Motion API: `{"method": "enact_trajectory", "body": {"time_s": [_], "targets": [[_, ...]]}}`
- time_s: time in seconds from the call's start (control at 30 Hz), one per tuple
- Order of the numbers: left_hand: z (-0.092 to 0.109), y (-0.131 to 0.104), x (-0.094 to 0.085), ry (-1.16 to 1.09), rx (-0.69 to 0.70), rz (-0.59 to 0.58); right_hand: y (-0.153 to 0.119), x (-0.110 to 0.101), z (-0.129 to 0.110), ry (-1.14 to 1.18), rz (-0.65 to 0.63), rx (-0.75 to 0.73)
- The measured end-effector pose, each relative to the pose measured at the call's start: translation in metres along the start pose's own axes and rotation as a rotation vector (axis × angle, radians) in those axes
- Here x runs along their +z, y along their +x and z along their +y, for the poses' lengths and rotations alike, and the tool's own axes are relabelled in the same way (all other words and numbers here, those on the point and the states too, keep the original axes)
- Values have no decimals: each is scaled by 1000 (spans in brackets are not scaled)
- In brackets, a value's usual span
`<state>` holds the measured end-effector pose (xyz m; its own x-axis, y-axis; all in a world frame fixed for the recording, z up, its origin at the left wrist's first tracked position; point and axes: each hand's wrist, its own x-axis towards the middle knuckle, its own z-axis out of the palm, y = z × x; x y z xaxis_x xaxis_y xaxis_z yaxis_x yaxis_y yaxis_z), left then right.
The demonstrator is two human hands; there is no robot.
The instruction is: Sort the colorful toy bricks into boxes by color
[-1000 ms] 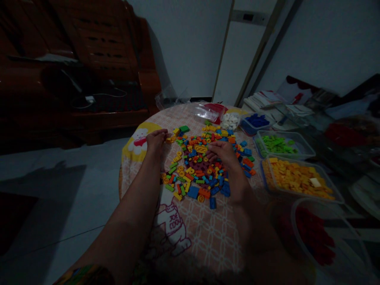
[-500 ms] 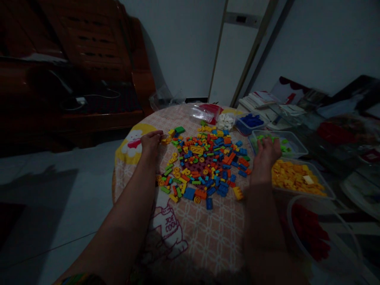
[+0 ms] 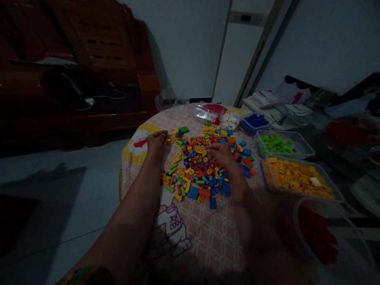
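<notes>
A mixed heap of toy building bricks [image 3: 204,174] in yellow, orange, blue and green lies on the round table. At its left edge is my left hand [image 3: 156,144], fingers curled together beside some yellow bricks [image 3: 170,140]; whatever may be in them is hidden. My right hand [image 3: 223,155] is over the heap's right half, fingers stretched leftward and apart. Its fingertips are close to a long yellow studded brick [image 3: 200,149], though contact is hard to make out in the dim light.
Along the right stand clear tubs of green bricks [image 3: 277,143], yellow bricks [image 3: 299,178] and red bricks [image 3: 317,233]. A blue-brick tub [image 3: 255,120], white bricks [image 3: 229,120] and clear plastic packaging [image 3: 206,113] sit at the back. A patterned cloth [image 3: 213,233] covers the table.
My right hand has moved left, from the green-brick tub to over the heap. My left hand stays beside the yellow bricks. The whole view has shifted slightly.
</notes>
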<state>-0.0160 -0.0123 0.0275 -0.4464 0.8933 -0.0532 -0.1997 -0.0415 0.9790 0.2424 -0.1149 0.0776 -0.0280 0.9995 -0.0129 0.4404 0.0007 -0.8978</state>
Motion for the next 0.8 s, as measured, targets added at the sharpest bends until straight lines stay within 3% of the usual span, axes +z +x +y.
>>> {"method": "enact_trajectory", "body": {"time_s": [0.13, 0.23, 0.67, 0.8], "targets": [[1, 0, 1, 16, -18, 14, -3, 22, -2, -436, -147, -142], [1, 0, 1, 7, -22, 18, -3, 28, 1, -633, -182, -154], [1, 0, 0, 6, -28, 5, -2, 18, 2, -631, -238, -158], [1, 0, 1, 11, -31, 17, -2, 21, 3, -669, -205, -135]]}}
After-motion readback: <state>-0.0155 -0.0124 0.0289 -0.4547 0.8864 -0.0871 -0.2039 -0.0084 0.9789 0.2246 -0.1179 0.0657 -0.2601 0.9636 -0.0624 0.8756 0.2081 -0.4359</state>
